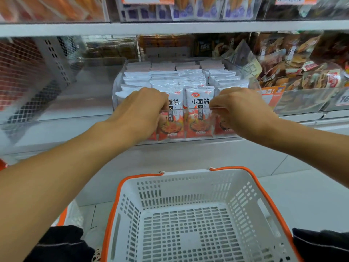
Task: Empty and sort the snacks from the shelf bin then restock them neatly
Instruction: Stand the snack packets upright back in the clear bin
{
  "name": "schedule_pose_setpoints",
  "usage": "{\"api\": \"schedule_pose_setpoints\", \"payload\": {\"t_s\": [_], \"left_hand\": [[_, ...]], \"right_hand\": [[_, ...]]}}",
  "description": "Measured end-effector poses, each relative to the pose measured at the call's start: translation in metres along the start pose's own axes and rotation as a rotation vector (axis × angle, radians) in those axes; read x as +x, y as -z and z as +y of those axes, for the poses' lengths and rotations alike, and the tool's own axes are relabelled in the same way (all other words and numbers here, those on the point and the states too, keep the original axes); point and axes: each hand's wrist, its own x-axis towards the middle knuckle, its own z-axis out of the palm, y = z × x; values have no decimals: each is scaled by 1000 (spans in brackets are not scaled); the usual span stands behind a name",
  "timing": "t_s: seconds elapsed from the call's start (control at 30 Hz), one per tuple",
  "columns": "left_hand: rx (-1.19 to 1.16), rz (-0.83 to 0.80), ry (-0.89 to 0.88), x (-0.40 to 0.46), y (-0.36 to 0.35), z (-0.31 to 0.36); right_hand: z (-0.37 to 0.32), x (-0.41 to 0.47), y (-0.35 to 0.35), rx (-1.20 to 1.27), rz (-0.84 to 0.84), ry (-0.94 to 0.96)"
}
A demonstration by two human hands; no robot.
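A clear plastic shelf bin (190, 110) sits on the middle shelf, packed with several rows of white-and-red snack packets (198, 114) standing upright. My left hand (139, 108) grips the bin's front rim at its left end, fingers curled over the edge. My right hand (243, 108) grips the same rim at its right end. Both hands cover the outer front packets.
A white basket with orange handles (190, 214) stands below, directly in front of me, with nothing in it. To the right is a bin of brown snack packets (302, 72). A bare mesh-backed shelf space (47, 82) lies to the left. More bins hang above.
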Motion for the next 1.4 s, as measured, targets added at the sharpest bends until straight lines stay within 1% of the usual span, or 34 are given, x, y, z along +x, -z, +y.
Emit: {"api": "schedule_pose_setpoints", "payload": {"t_s": [0.1, 0.17, 0.27, 0.53, 0.73, 0.87, 1.03, 1.17, 1.2, 1.27, 1.3, 1.33, 1.4], "left_hand": [[-27, 37, 18, 14, 3, -8], [-36, 29, 39, 24, 2, -12], [-55, 11, 78, 37, -2, -17], [-19, 35, 135, 58, -23, -23], [-5, 36, 128, 59, -32, -22], [72, -5, 124, 53, -38, -15], [207, 99, 87, 37, -49, -5], [127, 96, -11, -4, -46, 2], [88, 55, -15, -19, -43, 4], [18, -125, 66, -52, -38, 7], [12, -248, 131, -68, -37, 9], [13, -362, 200, -84, -37, 11], [4, -527, 335, -117, -42, 9]], "right_hand": [[6, 17, -1, -21, 50, -21], [12, 27, -5, -31, 63, -39], [17, 41, -15, -60, 53, -58], [32, 67, -43, -71, 51, -79], [39, 70, -51, -85, 44, -70], [32, 56, -57, -88, 5, -83], [13, 46, -56, -115, 28, -156], [-20, 22, -40, -104, -29, -216], [-32, 13, -35, -73, -33, -233], [-60, -7, -25, 6, -84, -224], [-75, -16, -21, 42, -172, -187], [-92, -22, -16, 71, -313, -129], [-124, -30, -17, 120, -639, 1]]}}
